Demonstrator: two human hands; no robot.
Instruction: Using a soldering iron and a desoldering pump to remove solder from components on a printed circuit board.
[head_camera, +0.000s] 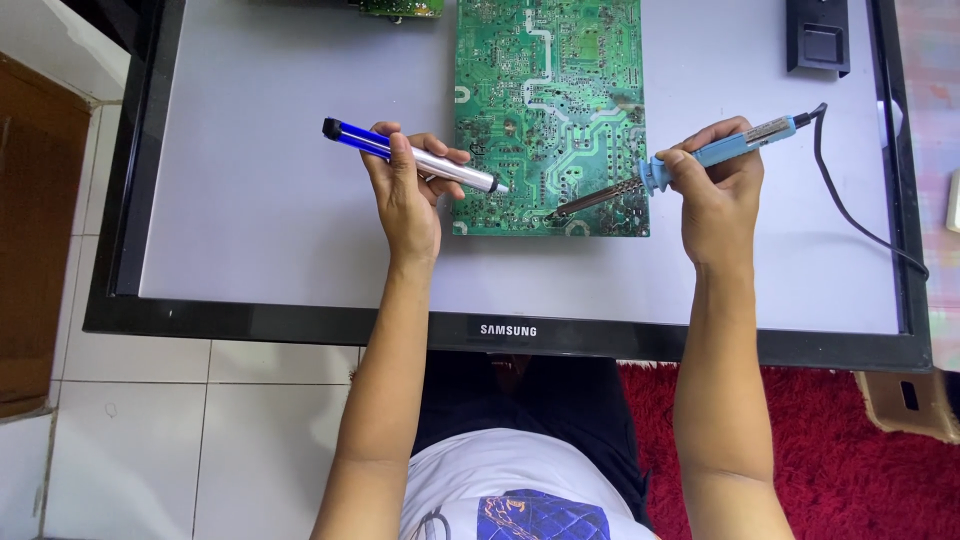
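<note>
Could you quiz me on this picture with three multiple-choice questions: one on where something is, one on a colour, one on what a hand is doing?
1. Where does the green board lie?
A. on the red rug
B. on the flat panel
C. on the floor tiles

2. What colour is the soldering iron's handle?
A. light blue
B. yellow
C. black

3. What is the left hand doing?
A. resting flat and empty
B. pressing on the board
C. gripping a solder sucker

Answers:
1 B, the board rests on the pale panel inside its black frame.
2 A, the handle in the right hand is light blue.
3 C, its fingers wrap the blue and silver solder sucker.
</note>
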